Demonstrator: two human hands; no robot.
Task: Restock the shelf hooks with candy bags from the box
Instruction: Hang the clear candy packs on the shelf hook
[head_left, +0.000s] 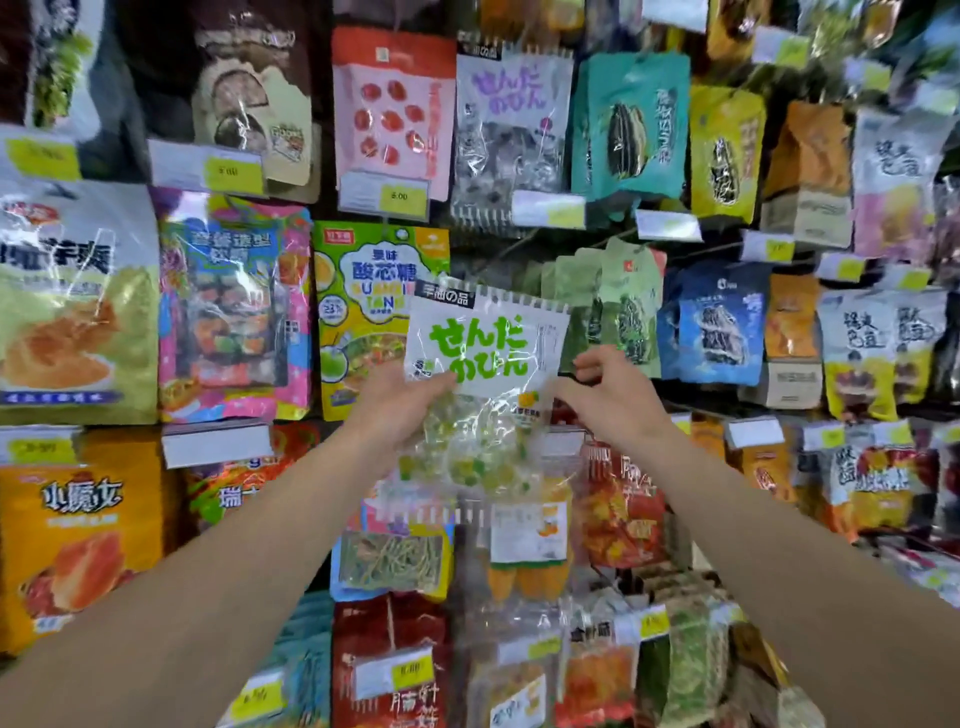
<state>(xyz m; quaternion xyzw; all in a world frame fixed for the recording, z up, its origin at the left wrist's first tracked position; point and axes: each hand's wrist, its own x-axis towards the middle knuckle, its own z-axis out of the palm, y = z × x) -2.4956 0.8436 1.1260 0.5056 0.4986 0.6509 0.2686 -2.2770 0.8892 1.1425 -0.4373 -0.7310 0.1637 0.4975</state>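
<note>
A clear candy bag (485, 353) with a white header and green lettering is held up in front of the shelf wall, its lower half full of green and yellow sweets. My left hand (402, 402) grips its left edge from behind. My right hand (608, 395) sits at the bag's right edge with fingers curled toward it; whether it pinches the bag is unclear. Behind the bag's top, bare hooks (519, 244) stick out of a dark gap. A matching bag with purple lettering (511, 130) hangs in the row above. The box is out of sight.
Snack bags crowd the hooks on all sides: a green and yellow bag (363, 317) to the left, green seed bags (618, 301) to the right, an orange-filled clear bag (530, 540) below. Yellow price tags (402, 197) jut out from the hook ends.
</note>
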